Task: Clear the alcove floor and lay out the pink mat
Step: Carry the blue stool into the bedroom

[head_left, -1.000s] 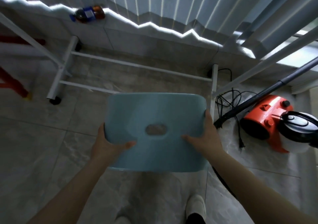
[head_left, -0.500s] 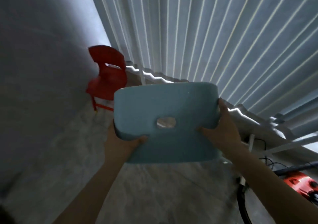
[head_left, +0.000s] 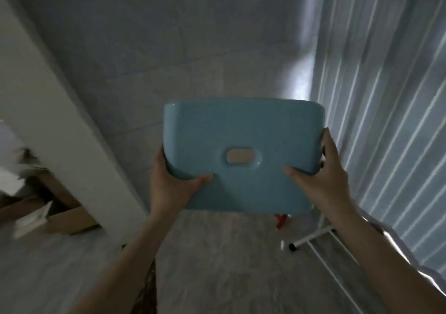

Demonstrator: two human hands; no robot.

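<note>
The light blue plastic stool [head_left: 241,130] is up off the floor, its flat rounded-rectangle seat facing the camera. An oval handle hole sits in the middle of the seat.

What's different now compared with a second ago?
The person has turned left with the blue stool raised off the floor: the red vacuum and the bottle on the ledge are out of view, and a plain wall, a white pillar and cardboard boxes now show. The grip is unchanged: left hand and right hand hold the stool's two sides.
</note>
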